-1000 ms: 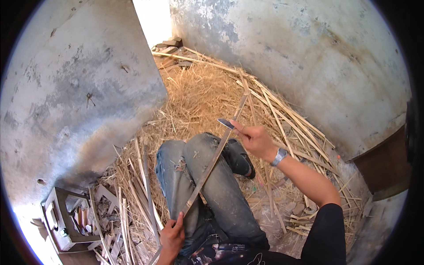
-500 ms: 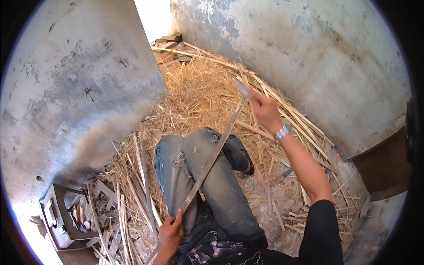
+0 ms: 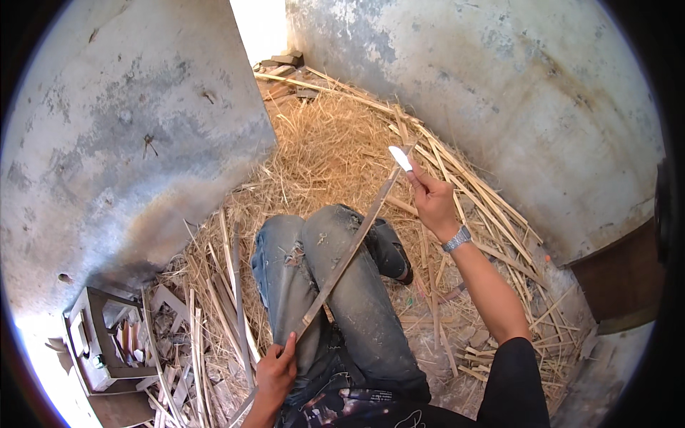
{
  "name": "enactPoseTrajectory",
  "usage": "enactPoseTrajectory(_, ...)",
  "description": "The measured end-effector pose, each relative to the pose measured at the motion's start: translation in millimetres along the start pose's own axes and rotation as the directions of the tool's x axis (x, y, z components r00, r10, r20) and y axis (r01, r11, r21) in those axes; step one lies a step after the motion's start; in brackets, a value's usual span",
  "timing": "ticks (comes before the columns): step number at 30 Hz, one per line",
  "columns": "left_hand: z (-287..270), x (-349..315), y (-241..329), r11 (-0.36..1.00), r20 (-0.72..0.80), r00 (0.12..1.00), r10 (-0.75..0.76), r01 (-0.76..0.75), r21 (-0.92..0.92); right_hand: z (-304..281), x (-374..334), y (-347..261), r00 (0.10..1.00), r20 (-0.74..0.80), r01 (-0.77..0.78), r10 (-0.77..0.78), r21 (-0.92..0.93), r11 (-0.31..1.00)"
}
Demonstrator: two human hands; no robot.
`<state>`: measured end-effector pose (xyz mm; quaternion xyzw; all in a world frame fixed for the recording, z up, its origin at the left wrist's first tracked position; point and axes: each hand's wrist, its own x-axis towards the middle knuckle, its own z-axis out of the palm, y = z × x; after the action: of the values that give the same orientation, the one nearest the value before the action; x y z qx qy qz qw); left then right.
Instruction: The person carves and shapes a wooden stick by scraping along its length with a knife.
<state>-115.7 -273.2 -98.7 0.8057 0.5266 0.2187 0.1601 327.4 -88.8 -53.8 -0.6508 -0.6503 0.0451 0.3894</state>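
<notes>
A long, flat bamboo strip (image 3: 349, 251) slants across my jeans, from beside my waist up toward the far right. My left hand (image 3: 275, 374) is closed around its near part, the index finger laid along it. In my right hand (image 3: 436, 205), with a metal watch on the wrist, is a knife (image 3: 401, 158). Its short blade shines white and points up and to the left, at the far end of the strip. I cannot tell whether the blade touches the strip. The fist hides the knife's handle.
Shavings (image 3: 328, 139) cover the floor ahead of my knees. Long split strips (image 3: 471, 182) lie along the right wall, and more (image 3: 232, 285) lie at my left. A worn box-like frame (image 3: 100, 342) holding scraps stands at the lower left. A grey wall panel (image 3: 143, 128) rises on the left.
My right hand has come slightly nearer to me with the knife, and its blade, blurred before, now shows bright. My left hand keeps its hold on the strip.
</notes>
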Motion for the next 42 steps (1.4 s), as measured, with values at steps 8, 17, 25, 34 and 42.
enactPoseTrajectory(8,1.5,6.4,8.5,0.977,0.006,0.997,-0.074,0.073,-0.2,12.5,-95.3,-112.5,0.814,0.384,0.435,-0.436,0.094,0.895)
enactPoseTrajectory(17,-1.8,12.3,12.3,0.744,0.227,0.93,-0.29,0.368,-0.558,34.4,-36.6,-47.2,0.963,0.109,0.238,-0.247,0.087,0.967)
enactPoseTrajectory(25,-11.0,22.8,21.5,0.639,0.374,0.865,-0.334,0.5,-0.585,12.1,-36.1,-80.8,0.93,0.238,0.285,-0.282,0.024,0.958)
enactPoseTrajectory(34,1.3,46.3,36.0,0.523,0.383,0.861,-0.334,0.507,-0.685,9.8,-83.1,-144.5,0.825,0.365,0.416,-0.432,0.127,0.901)
enactPoseTrajectory(42,2.7,40.3,35.4,0.701,0.229,0.942,-0.243,0.334,-0.63,37.1,-58.2,-126.8,0.957,0.092,0.261,-0.275,0.133,0.956)
